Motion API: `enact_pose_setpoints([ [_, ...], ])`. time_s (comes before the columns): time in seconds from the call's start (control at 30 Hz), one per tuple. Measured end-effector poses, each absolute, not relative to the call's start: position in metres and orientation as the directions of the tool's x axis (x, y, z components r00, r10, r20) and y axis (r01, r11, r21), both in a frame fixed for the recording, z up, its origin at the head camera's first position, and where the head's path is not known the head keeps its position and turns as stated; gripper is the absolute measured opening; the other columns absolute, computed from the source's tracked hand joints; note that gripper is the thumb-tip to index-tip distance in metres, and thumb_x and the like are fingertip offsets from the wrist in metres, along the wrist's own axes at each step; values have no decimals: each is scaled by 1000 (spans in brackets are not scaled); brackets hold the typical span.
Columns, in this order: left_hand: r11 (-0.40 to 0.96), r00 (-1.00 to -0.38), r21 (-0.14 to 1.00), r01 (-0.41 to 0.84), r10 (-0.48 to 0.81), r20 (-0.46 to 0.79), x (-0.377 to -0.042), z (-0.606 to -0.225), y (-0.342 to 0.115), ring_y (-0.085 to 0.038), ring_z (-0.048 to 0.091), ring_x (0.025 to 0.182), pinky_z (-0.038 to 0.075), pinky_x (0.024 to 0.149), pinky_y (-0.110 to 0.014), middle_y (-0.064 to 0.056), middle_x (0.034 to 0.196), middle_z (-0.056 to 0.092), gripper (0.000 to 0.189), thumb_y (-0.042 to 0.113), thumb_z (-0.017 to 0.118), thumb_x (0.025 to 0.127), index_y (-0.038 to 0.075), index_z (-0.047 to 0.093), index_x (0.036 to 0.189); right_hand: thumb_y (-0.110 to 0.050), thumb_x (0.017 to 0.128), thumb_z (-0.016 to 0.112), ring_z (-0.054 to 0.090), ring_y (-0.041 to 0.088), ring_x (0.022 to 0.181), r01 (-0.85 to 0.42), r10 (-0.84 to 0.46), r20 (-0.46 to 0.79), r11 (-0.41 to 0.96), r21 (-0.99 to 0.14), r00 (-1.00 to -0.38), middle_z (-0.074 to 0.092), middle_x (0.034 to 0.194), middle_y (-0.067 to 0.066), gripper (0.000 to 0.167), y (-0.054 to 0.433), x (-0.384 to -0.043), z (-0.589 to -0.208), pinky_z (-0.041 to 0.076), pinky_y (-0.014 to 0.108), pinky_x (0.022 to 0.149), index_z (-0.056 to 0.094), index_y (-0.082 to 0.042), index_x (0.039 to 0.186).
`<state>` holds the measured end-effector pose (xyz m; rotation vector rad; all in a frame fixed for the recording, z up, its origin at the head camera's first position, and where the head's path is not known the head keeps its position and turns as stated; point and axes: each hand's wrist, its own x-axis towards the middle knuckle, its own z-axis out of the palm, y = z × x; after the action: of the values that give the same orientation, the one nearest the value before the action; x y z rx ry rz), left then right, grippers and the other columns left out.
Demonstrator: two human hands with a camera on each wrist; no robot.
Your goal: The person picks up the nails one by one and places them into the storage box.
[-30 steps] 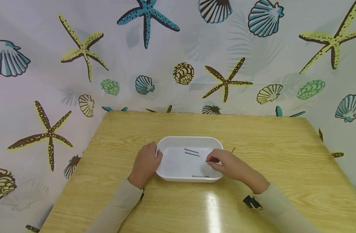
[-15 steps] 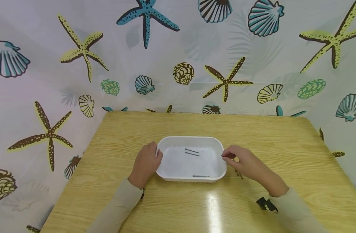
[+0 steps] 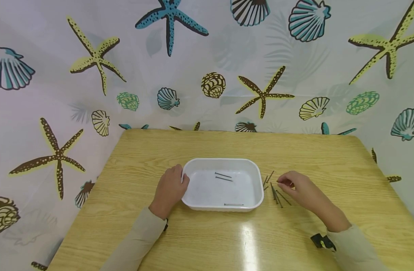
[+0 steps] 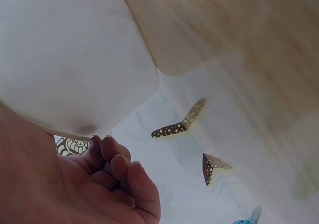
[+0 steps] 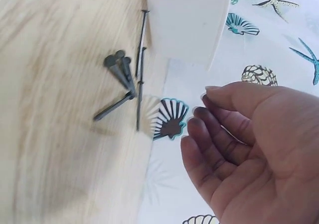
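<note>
Cloth-screened work booth; home or workshop, I can't tell.
From my end I make out a wood-grain counter (image 3: 329,162) with rounded far corners, closed in at the back and on both sides by pale cloth (image 3: 193,71). The print, starfish (image 3: 263,95) and shells (image 3: 309,20), looks like household curtain fabric to me, and a faint crease runs across the back. Screening on three sides, though, reads to me as a booth for tabletop work. A streak of glare (image 3: 246,244) shows bright light reaching the counter. The white tray (image 3: 203,192) and loose nails (image 3: 223,179) would suit a house or a workshop alike.
</note>
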<state>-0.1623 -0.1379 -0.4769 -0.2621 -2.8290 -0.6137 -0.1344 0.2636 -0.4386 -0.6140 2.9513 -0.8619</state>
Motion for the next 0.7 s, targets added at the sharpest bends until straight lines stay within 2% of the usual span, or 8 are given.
enact_pose_setpoints([
  [0.3, 900, -958, 378, 216, 120, 261, -164, -478, -137, -18, 40, 56, 33, 49, -30, -3, 62, 40, 21, 21, 49, 90, 10, 42, 73, -14, 89, 61, 56, 14, 75, -278, -343, -31, 807, -522, -939, 59, 83, 0, 16, 276, -132, -450, 48, 33, 66, 64, 0, 96],
  [0.7, 898, -966, 390, 202, 116, 232, -162, -475, -136, -18, 40, 57, 34, 50, -30, -4, 64, 41, 20, 21, 48, 90, 10, 42, 74, -12, 87, 62, 56, 12, 73, -229, -335, -109, 813, -536, -936, 60, 80, 0, 14, 280, -126, -464, 47, 32, 64, 63, 0, 94],
])
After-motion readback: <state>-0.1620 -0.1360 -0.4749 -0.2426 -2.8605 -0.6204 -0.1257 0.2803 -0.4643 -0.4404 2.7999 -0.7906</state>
